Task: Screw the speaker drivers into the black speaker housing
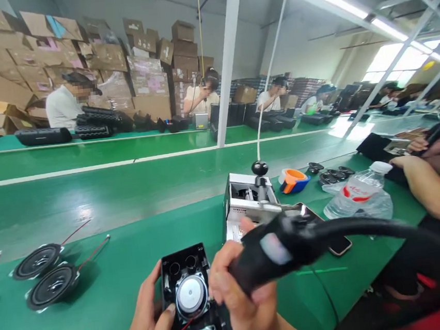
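My left hand (151,322) grips the left edge of a black speaker housing (189,292), thumb lying by a round silver speaker back (191,296) mounted in it. A second driver with red wires shows at the bottom edge. My right hand (243,300) is wrapped around the handle of a black power screwdriver (278,250) whose thick cable runs off right. Its tip is hidden behind my hand, over the housing.
Two loose speaker drivers (47,272) with red wires lie on the green bench at left. A white metal fixture (252,201), a phone, an orange-blue tape dispenser (293,180), a water bottle (359,195) and a neighbour's arm (428,186) sit at right. Workers sit beyond the conveyor.
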`<state>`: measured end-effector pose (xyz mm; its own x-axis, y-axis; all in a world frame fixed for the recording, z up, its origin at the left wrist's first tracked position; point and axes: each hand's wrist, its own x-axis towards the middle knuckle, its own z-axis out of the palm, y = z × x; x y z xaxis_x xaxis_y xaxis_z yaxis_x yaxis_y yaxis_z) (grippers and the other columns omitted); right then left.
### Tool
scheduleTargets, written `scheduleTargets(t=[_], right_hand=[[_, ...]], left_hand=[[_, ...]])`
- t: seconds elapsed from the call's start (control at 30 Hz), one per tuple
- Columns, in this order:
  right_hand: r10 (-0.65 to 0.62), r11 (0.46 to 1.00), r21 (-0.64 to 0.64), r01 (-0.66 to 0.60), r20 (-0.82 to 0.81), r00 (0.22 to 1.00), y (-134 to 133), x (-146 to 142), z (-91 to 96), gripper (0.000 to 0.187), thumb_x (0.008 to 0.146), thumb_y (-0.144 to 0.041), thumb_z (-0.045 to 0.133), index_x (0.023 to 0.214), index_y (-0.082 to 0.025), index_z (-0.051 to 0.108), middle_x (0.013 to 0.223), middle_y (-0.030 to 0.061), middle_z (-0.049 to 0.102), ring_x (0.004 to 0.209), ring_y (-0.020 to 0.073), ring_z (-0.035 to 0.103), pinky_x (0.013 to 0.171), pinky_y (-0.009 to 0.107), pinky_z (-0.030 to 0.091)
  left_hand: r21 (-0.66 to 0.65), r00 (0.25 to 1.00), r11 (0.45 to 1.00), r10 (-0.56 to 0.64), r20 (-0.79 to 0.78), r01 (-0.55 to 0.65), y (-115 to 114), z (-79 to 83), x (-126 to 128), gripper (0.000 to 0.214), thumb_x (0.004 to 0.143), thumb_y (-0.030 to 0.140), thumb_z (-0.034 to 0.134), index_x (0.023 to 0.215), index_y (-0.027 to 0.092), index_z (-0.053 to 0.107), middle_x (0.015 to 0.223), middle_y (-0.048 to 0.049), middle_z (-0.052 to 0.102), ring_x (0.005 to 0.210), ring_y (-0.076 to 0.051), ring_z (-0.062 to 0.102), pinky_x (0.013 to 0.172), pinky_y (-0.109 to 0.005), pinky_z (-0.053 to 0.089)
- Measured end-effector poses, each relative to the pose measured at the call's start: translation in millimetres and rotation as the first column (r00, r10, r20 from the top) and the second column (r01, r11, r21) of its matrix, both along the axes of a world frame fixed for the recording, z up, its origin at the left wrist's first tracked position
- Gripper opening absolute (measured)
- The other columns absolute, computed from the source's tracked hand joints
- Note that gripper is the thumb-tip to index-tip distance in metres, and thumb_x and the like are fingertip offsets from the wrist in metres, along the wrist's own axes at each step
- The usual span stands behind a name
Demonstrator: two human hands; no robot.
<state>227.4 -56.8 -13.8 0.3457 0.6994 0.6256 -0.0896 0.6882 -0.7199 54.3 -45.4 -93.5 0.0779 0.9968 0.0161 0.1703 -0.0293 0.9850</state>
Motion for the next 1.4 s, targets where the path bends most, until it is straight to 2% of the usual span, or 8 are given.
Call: scheduleTargets(t=[0.07,0.2,0.4,0.57,0.73,0.9,1.03,1.4], right_hand=[[-0.091,0.993,0.066,0.101,-0.138,0.986,1,16,19.6,0.053,0.111,-0.027,0.060,0.158,-0.045,0.041,0.079,-0.0082,0.054,0.055,0.0110,0.050,0.050,0.024,0.048],[-0.325,0.925,0.204,0.321,-0.015,0.946,9,66,51.3,0.071,0.105,-0.018,0.068,0.166,-0.041,0.038,0.073,-0.0106,0.059,0.054,0.0117,0.054,0.056,0.029,0.053],[-0.466,0.883,0.155,0.443,0.167,0.869,30,99,42.2,0.075,0.095,-0.011,0.071,0.162,-0.034,0.045,0.073,-0.0101,0.062,0.053,0.0119,0.056,0.056,0.029,0.053],[-0.390,0.917,-0.046,0.395,0.090,0.916,29,86,41.5,0.057,0.094,-0.016,0.076,0.145,-0.029,0.054,0.074,-0.0103,0.063,0.052,0.0100,0.056,0.056,0.027,0.053],[-0.183,0.942,-0.295,0.161,-0.049,0.982,5,67,39.7,0.048,0.094,-0.026,0.082,0.137,-0.029,0.059,0.073,-0.0096,0.061,0.045,0.0093,0.053,0.041,0.023,0.050],[-0.158,0.971,-0.207,0.122,-0.166,0.973,-28,46,52.4,0.065,0.097,-0.016,0.076,0.153,-0.039,0.051,0.062,-0.0113,0.056,0.042,0.0113,0.050,0.042,0.024,0.050],[-0.073,0.994,-0.091,0.056,-0.196,0.978,-39,28,60.7,0.063,0.099,-0.025,0.081,0.151,-0.047,0.051,0.064,-0.0094,0.057,0.044,0.0133,0.050,0.043,0.029,0.050],[0.045,0.983,-0.172,-0.062,-0.102,0.994,-23,5,6.5,0.060,0.108,-0.023,0.066,0.159,-0.042,0.039,0.075,-0.0074,0.059,0.056,0.0121,0.056,0.052,0.027,0.051]], left_hand=[[0.013,1.000,1.000,0.000,-0.009,0.000,1,2.3,0,0.060,0.110,0.054,0.047,0.165,0.029,0.043,0.170,-0.0069,0.049,0.157,-0.037,0.044,0.138,-0.061,0.025],[0.036,0.999,0.999,0.039,-0.021,-0.038,0,10.9,4,0.057,0.110,0.049,0.045,0.163,0.028,0.047,0.170,-0.0050,0.048,0.158,-0.034,0.044,0.139,-0.056,0.025],[-0.005,0.998,0.998,0.063,0.007,-0.063,-2,18.0,8,0.055,0.109,0.044,0.045,0.162,0.030,0.048,0.170,-0.0028,0.049,0.158,-0.033,0.044,0.135,-0.055,0.034],[0.024,1.000,0.999,0.031,0.006,-0.031,-2,17.7,7,0.055,0.109,0.044,0.046,0.163,0.029,0.047,0.171,-0.0061,0.047,0.162,-0.035,0.037,0.139,-0.065,0.022],[-0.005,0.999,1.000,-0.029,-0.021,0.029,-1,10.3,0,0.057,0.112,0.045,0.042,0.167,0.032,0.038,0.177,-0.0052,0.037,0.164,-0.036,0.034,0.135,-0.068,0.030],[0.002,0.992,0.996,-0.091,-0.084,0.092,0,9.1,-3,0.062,0.109,0.038,0.040,0.169,0.028,0.031,0.177,-0.0087,0.036,0.165,-0.035,0.031,0.136,-0.072,0.025],[0.004,0.994,0.996,-0.086,-0.068,0.086,0,13.5,1,0.061,0.108,0.036,0.040,0.168,0.028,0.032,0.174,-0.0102,0.039,0.161,-0.034,0.038,0.134,-0.071,0.028],[0.011,0.995,0.997,-0.082,-0.059,0.083,-1,11.5,-2,0.062,0.109,0.043,0.044,0.168,0.030,0.034,0.171,-0.0111,0.043,0.152,-0.037,0.047,0.130,-0.071,0.032]])
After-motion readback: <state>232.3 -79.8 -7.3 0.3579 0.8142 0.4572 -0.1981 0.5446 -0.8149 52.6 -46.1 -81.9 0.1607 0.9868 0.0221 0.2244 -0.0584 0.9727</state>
